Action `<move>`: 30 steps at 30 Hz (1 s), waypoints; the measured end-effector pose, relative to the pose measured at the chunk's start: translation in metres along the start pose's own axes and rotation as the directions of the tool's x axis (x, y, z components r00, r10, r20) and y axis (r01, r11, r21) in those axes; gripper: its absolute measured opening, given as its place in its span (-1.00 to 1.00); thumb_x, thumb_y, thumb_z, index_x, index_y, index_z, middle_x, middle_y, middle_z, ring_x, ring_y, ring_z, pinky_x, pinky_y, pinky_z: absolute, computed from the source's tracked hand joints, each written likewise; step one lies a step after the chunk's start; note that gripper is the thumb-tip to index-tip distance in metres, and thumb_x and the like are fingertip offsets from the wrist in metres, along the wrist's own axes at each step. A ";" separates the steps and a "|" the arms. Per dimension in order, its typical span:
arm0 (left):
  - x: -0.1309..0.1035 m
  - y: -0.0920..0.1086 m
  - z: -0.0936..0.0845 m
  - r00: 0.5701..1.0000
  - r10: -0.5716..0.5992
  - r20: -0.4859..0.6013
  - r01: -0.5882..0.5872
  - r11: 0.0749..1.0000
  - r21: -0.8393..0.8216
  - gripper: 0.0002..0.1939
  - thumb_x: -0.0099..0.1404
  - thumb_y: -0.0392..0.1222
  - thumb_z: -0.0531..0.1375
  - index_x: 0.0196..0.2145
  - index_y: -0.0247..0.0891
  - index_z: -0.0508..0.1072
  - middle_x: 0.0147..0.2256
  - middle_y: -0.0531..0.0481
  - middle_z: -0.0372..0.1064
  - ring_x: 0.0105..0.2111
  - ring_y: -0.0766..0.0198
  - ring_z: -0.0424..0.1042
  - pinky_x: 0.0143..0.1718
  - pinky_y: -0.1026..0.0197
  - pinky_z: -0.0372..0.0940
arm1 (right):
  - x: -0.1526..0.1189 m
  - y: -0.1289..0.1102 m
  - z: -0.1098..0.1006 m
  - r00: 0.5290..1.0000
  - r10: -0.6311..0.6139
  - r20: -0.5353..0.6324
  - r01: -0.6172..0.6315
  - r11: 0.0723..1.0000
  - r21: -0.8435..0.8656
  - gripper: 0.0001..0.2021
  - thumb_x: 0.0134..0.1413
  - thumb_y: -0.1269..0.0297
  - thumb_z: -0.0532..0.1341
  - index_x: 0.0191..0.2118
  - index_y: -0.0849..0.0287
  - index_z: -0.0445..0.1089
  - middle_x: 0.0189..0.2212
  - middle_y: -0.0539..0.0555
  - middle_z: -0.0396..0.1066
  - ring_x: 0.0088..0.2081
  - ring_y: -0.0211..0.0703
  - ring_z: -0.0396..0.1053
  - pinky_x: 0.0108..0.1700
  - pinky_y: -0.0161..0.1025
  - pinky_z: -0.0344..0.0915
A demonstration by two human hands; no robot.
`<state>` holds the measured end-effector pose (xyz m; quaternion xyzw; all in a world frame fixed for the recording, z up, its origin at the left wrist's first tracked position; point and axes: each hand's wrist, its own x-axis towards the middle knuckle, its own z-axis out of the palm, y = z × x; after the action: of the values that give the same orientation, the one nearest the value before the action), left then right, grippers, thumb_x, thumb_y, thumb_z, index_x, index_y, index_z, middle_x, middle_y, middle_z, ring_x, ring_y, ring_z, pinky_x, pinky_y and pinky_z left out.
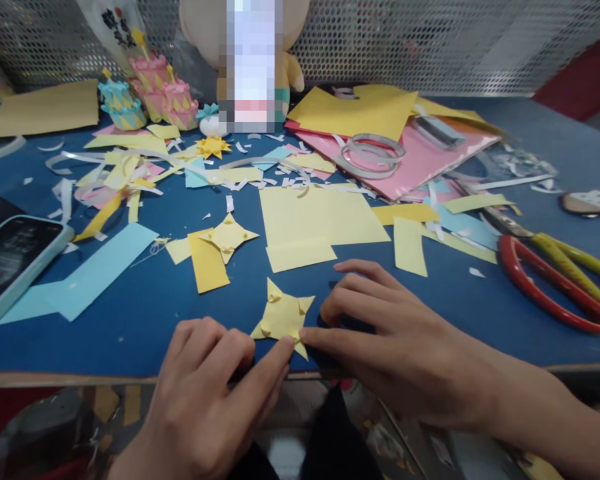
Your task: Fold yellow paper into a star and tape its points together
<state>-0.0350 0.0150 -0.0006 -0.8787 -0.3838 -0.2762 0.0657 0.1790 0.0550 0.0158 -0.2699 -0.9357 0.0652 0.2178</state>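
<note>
A pale yellow four-pointed paper star (283, 316) lies on the blue table near its front edge, with small curled bits at its corners. My left hand (220, 387) reaches in from the lower left, index fingertip pressing the star's lower right corner, its other fingers curled under. From the right, my right hand (387, 333) touches the same corner with a fingertip, the other fingers bent and apart from the star. A second yellow star (229, 236) rests farther back, partly on a darker yellow strip (207, 263).
Pale yellow sheets (320, 220) lie behind the star. Red-handled scissors (555, 287) are at right, a phone (15, 260) at left. Paper scraps, folders (350, 113) and paper cake models (165, 93) fill the back. The table's front edge (80, 379) runs below my hands.
</note>
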 end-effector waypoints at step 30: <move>0.016 0.008 0.002 0.998 0.015 -0.063 -0.015 1.000 0.003 -0.91 0.21 -0.38 0.17 -0.35 -0.33 0.49 -0.59 0.04 0.30 -0.51 0.27 0.15 -0.43 0.15 0.03 | 0.004 0.000 -0.002 0.996 0.017 0.088 -0.023 0.998 0.065 -0.70 0.02 0.58 -0.01 -0.36 0.16 0.43 -0.52 0.03 0.24 -0.44 -0.19 0.13 -0.05 -0.06 0.14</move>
<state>-0.0196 0.0203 0.0074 -0.8723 -0.3753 -0.3028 0.0812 0.1767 0.0576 0.0186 -0.2688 -0.9389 0.1098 0.1849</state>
